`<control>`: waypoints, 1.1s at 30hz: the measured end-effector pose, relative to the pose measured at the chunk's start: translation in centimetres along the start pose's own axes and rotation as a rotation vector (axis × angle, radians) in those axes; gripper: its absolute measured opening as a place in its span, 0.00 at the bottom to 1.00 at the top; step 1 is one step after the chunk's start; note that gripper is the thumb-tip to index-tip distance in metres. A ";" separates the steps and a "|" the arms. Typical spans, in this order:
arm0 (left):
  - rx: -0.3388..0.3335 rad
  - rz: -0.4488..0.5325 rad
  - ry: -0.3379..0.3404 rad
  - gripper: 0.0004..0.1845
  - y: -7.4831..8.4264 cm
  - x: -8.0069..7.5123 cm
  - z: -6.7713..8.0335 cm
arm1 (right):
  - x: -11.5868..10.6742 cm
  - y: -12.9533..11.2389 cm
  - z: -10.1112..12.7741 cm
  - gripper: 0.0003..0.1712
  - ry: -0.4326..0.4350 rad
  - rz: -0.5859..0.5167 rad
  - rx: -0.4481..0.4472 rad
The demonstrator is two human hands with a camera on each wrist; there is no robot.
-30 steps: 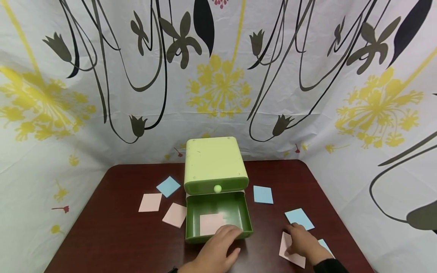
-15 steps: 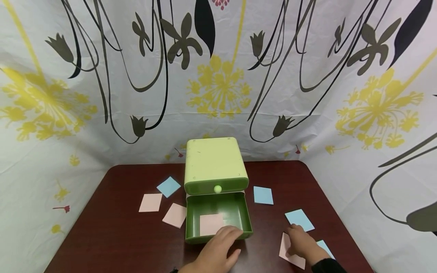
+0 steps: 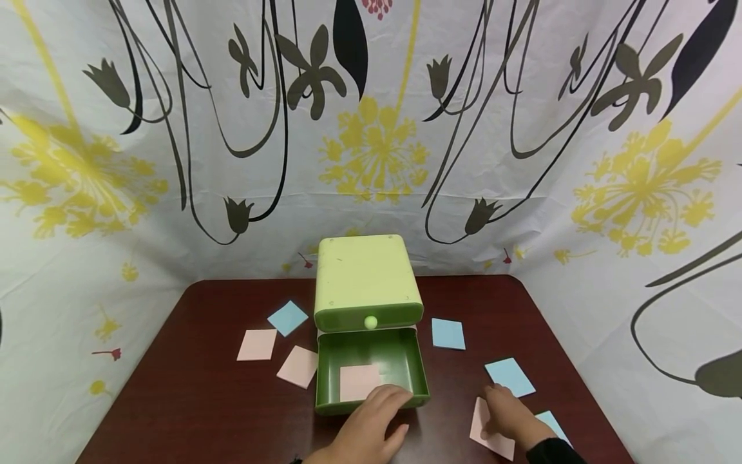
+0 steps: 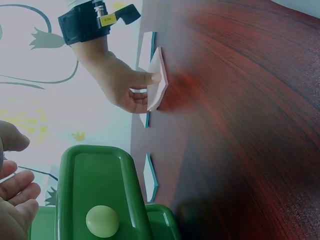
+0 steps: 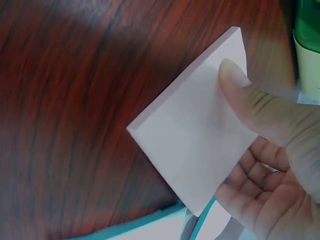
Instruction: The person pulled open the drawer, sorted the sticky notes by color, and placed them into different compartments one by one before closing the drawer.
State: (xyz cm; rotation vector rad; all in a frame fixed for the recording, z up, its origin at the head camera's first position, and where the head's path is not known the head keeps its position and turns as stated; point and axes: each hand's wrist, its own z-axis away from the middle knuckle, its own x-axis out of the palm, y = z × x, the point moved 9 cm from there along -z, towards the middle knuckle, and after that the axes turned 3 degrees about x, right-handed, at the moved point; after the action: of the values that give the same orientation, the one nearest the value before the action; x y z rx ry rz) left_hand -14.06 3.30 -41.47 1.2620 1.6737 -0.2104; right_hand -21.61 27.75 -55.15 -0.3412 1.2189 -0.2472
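Observation:
My right hand (image 3: 510, 415) pinches a pink sticky-note pad (image 5: 190, 120) at the table's right side, thumb on its top face and fingers beneath. In the left wrist view the pad (image 4: 158, 87) is tilted. My left hand (image 3: 368, 425) is over the front edge of the pulled-out green drawer (image 3: 406, 361), its fingers relaxed and holding nothing; whether it touches the edge I cannot tell. Another pink sticky-note pad (image 3: 358, 381) lies inside the drawer. The light-green drawer box (image 3: 368, 270) has a closed upper drawer with a round knob (image 3: 370, 322).
Blue pads lie right of the box: one close to it (image 3: 448, 334), one by my right hand (image 3: 511, 375), one partly behind my wrist (image 3: 553, 425). On the left are a blue pad (image 3: 288, 318) and two pink pads (image 3: 257, 345). A patterned curtain (image 3: 377, 129) hangs behind.
The pink pad in my right hand has shifted slightly left and toward me, together with the hand. My left hand stays in place at the drawer.

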 end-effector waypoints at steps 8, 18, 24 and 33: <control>-0.002 -0.015 0.002 0.20 -0.1 -0.1 0.2 | 0.2 -1.2 0.0 0.38 0.071 0.001 -0.039; -0.049 -0.003 -0.003 0.20 -0.8 -0.5 0.8 | -0.5 -3.1 0.0 0.18 0.040 -0.082 -0.103; -0.075 -0.010 0.049 0.22 -1.4 -1.5 1.5 | -3.2 -5.9 1.2 0.15 -0.012 -0.248 -0.216; -0.127 -0.041 0.175 0.24 -2.6 -3.6 2.8 | -8.9 -10.3 2.5 0.09 0.099 -0.246 -0.202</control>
State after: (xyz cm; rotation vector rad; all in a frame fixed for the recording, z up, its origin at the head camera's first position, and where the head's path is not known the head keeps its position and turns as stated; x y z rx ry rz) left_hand -14.62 -1.97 -41.13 1.1791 1.8328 -0.0179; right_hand -22.16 21.81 -42.69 -0.6631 1.3028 -0.3566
